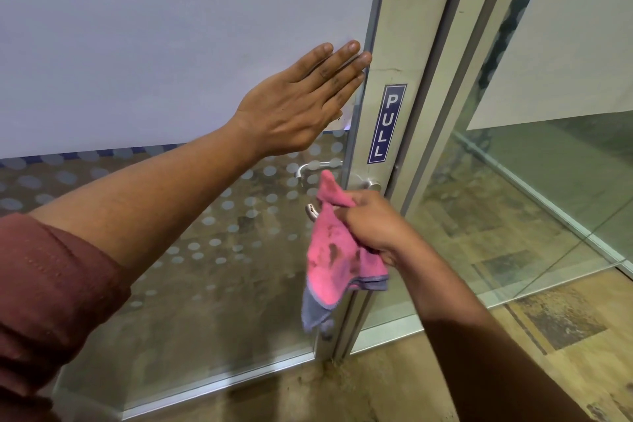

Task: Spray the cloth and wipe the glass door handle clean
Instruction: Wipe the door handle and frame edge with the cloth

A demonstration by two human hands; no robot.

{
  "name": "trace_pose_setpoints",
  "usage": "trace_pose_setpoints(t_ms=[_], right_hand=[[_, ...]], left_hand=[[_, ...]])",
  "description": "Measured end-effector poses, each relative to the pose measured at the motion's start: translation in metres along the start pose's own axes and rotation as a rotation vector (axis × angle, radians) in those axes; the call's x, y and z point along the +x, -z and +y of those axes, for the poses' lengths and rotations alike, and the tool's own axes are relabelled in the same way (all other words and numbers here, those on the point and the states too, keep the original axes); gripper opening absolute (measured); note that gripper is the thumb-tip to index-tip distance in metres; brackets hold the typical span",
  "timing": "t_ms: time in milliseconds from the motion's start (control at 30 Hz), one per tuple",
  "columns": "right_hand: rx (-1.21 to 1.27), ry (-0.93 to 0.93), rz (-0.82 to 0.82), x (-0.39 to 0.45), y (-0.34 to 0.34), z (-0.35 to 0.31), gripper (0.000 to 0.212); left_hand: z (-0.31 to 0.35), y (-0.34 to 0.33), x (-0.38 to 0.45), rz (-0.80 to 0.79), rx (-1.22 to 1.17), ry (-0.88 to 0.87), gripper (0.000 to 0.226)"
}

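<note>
My right hand (375, 228) grips a pink cloth (334, 257) with a grey edge and dark stains, bunched over the metal lever handle (370, 186) of the glass door (205, 250). Most of the lever is hidden by the cloth and my fingers; its tip (312, 211) shows at the cloth's left. A second lever handle (310, 169) shows through the glass on the far side. My left hand (301, 103) lies flat against the frosted upper pane, fingers together and straight, just left of the door frame. No spray bottle is in view.
A blue PULL sign (387, 123) runs vertically on the pale metal door frame (407, 44). To the right stands a fixed glass panel (534, 181). The lower door glass carries frosted dots. Mottled brown floor tiles (565, 336) lie below.
</note>
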State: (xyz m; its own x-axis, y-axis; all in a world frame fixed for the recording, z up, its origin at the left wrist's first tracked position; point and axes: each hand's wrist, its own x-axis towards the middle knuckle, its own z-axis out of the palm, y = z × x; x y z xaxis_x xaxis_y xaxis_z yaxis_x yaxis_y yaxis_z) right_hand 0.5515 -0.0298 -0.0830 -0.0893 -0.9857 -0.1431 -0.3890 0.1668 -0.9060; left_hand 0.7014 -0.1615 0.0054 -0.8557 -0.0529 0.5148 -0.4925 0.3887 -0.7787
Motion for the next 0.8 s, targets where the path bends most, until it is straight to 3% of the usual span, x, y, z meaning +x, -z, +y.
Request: trace_pose_setpoints(t_ms=[67, 133, 233, 300, 467, 800], right_hand=[[-0.126, 0.07, 0.015, -0.003, 0.025, -0.004, 0.021], [-0.418, 0.15, 0.079, -0.002, 0.042, -0.011, 0.02], [-0.845, 0.287, 0.09, 0.002, 0.039, -0.022, 0.042], [-0.976, 0.399, 0.018, 0.006, 0.024, -0.028, 0.044], [-1.041, 0.546, -0.068, 0.026, -0.001, -0.028, 0.024], [-1.117, 0.581, -0.167, 0.025, -0.004, -0.023, 0.025]], left_hand=[[0.0, 0.0, 0.001, 0.002, 0.007, 0.0, 0.057], [-0.001, -0.002, 0.0, -0.005, -0.002, -0.001, 0.057], [-0.001, -0.002, -0.001, -0.008, -0.012, 0.007, 0.057], [0.001, -0.002, -0.001, 0.004, -0.004, 0.008, 0.057], [0.0, -0.002, 0.0, 0.013, 0.021, 0.0, 0.057], [0.001, -0.002, -0.001, -0.001, 0.012, -0.001, 0.056]])
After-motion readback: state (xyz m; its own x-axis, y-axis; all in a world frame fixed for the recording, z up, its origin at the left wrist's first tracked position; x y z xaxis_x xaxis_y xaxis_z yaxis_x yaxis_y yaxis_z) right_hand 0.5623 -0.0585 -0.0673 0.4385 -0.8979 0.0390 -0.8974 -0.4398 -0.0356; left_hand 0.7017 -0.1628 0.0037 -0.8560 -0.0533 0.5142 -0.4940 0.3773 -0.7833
